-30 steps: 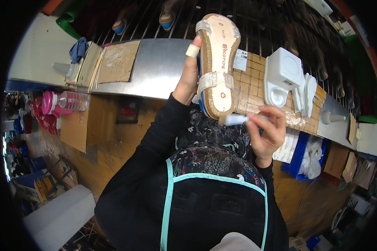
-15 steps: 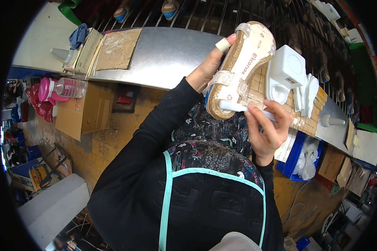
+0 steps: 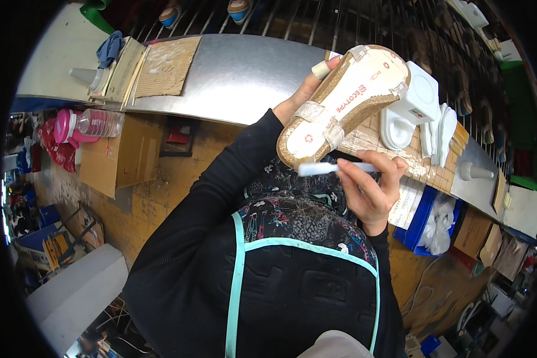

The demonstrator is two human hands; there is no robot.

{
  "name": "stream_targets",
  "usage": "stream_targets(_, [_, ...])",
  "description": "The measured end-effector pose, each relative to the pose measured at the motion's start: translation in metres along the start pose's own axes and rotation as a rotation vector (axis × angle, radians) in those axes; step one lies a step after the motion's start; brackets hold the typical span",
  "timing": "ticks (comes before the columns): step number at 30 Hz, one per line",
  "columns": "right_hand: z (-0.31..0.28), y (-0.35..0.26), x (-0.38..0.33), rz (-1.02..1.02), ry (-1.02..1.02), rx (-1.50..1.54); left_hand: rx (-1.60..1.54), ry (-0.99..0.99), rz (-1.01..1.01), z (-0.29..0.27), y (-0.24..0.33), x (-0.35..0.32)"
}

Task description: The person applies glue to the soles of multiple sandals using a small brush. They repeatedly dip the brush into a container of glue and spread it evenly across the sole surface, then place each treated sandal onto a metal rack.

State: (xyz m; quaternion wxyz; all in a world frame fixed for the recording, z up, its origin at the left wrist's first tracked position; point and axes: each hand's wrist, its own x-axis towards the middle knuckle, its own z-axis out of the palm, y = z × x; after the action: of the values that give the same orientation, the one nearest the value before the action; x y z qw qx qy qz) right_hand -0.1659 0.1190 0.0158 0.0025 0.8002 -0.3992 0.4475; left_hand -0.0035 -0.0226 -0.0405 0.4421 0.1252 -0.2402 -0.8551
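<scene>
Above the person's lap, in front of the grey metal workbench, the left hand is holding up a cream-coloured strapped sandal with a cork-brown edge, sole side facing the camera. The hand's fingers are wrapping round the far side of the sandal near its middle, and one fingertip bound in pale tape is showing above the sole's edge. The sandal is tilting, heel end low toward the person's chest and toe end high over the bench. Just below the heel, the right hand is pinching a slim white brush-like tool between thumb and curled fingers; the tool's pale end is pointing left and sitting just beside the heel, though whether it is touching the sole cannot be told.

Behind the sandal, a white plastic container is standing on a glue-stained gridded board on the bench. Farther left on the bench, a worn sheet of brown cardboard is lying flat. A blue bin is sitting under the bench at the right, and a clear plastic bottle with a pink cap is resting at the left.
</scene>
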Motion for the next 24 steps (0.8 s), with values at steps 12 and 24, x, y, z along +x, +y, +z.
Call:
stream_targets(12, [0.004, 0.013, -0.01, 0.08, 0.051, 0.131, -0.162, -0.155, -0.101, -0.006, -0.012, 0.003])
stream_targets(24, [-0.001, 0.01, -0.015, 0.213, 0.176, 0.018, -0.06, -0.019, -0.043, 0.008, -0.011, -0.003])
